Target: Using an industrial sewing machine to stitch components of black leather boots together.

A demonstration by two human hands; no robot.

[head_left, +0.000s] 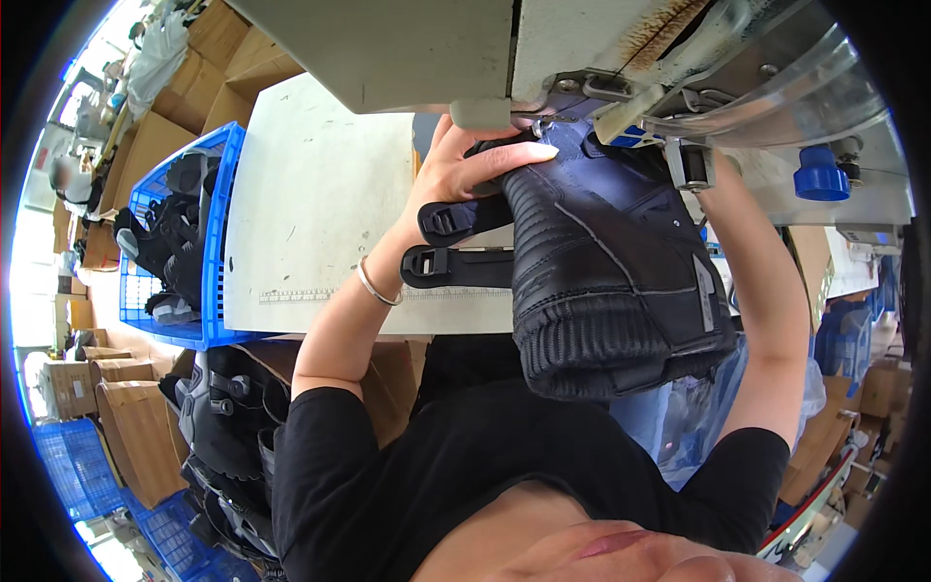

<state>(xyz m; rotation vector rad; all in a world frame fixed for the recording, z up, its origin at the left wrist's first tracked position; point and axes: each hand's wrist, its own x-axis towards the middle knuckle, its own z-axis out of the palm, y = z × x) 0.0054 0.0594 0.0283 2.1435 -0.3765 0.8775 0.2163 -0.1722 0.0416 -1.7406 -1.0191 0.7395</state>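
A black boot upper (611, 281) with a ribbed, padded cuff lies under the head of a sewing machine (436, 53), its cuff toward me. Two buckled straps (461, 267) stick out from its left side over the table. My left hand (470, 165) is closed on the boot upper's far left edge, thumb on top beside the lit needle area, other fingers partly underneath. My right forearm (761, 262) reaches up along the boot upper's right side. Machine parts and the boot upper hide my right hand's fingers, so its grip does not show.
A white work table (320, 204) with a ruler strip extends left. Beside it stands a blue crate (228, 233) of black pieces. More black boot parts (228, 417) are heaped at lower left. Cardboard boxes (141, 436) stand around, and a clear curved guard (786, 97) juts out at upper right.
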